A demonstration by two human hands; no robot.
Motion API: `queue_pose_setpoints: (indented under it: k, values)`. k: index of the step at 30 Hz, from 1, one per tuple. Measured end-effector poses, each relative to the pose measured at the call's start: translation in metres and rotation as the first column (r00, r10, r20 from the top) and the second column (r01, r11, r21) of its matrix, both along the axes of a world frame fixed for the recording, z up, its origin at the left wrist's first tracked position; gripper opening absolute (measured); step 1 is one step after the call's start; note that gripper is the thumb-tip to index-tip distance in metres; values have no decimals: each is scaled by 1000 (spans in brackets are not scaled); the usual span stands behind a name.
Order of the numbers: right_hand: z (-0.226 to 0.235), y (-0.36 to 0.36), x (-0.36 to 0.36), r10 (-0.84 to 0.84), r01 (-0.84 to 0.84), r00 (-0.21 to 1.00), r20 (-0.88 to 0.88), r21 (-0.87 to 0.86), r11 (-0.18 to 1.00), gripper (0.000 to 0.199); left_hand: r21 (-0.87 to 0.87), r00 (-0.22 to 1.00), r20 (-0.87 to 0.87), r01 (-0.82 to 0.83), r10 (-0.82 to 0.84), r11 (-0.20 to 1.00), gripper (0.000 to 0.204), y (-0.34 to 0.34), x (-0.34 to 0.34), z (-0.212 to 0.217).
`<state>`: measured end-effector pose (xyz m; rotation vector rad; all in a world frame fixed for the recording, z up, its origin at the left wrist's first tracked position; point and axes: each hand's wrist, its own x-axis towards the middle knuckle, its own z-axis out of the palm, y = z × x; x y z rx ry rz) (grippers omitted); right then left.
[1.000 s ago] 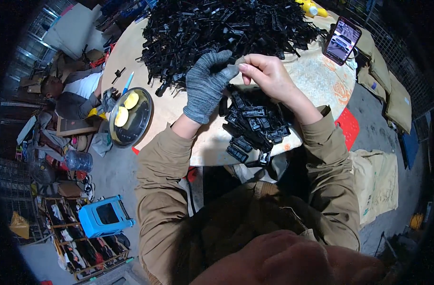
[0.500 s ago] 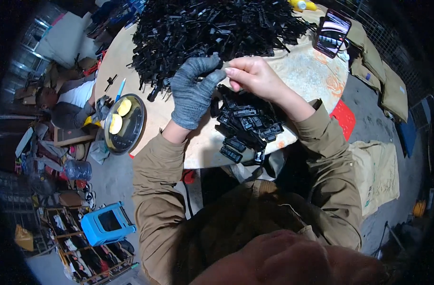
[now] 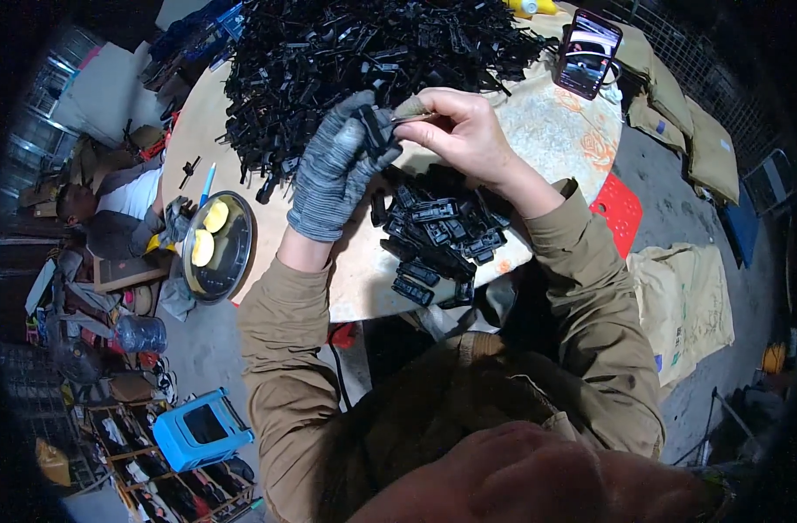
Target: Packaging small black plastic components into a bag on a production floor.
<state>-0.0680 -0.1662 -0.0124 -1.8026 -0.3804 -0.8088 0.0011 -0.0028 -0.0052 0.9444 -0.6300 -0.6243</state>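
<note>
We are holding a black part (image 3: pixel 371 127) in our left hand (image 3: pixel 324 179), which is wearing a grey glove; that grip is closing around the part, with fingers and thumb pressing on it above the bench (image 3: pixel 198 113). Our right hand (image 3: pixel 468 144) is working just beside it. There the grip is staying narrow: thumb and forefinger are nearly meeting, and a thin sliver (image 3: pixel 423 118) is showing between them, though we are not making out what it is or whether it is touching the part.

Beyond our hands a big heap (image 3: pixel 328 52) of black parts is covering the far side of the bench. Nearer us, a small pile (image 3: pixel 442 231) of similar parts is lying close to the edge, below our right wrist. To the right a phone (image 3: pixel 588 54) is leaning upright with its screen glowing. To the left a round dark tray (image 3: pixel 231 257) is holding two yellow pieces (image 3: pixel 208 231), and a blue pen (image 3: pixel 207 185) is lying just beyond it. Past the tray, another person (image 3: pixel 124 205) is sitting near the bench. A red stool (image 3: pixel 619 213) is showing past the right edge.
</note>
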Motion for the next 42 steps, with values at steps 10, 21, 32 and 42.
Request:
queue_pose_setpoints:
  k: [10, 21, 32, 42]
  values:
    - [-5, 0, 6, 82, -57, 942, -325, 86, 995, 17, 160, 909, 412, -141, 64, 977, 48, -10, -19, 3]
    - [0, -4, 2, 296, -240, 896, -331, 202, 950, 17, 187, 904, 400, -239, 148, 953, 40, -5, -7, -2]
    - [7, -4, -1, 338, -270, 846, -413, 215, 939, 16, 143, 786, 589, -330, 188, 933, 43, -5, -5, -5]
    - [2, -1, 0, 266, -226, 898, -350, 153, 962, 16, 140, 728, 657, -374, 196, 917, 37, -5, -8, -3]
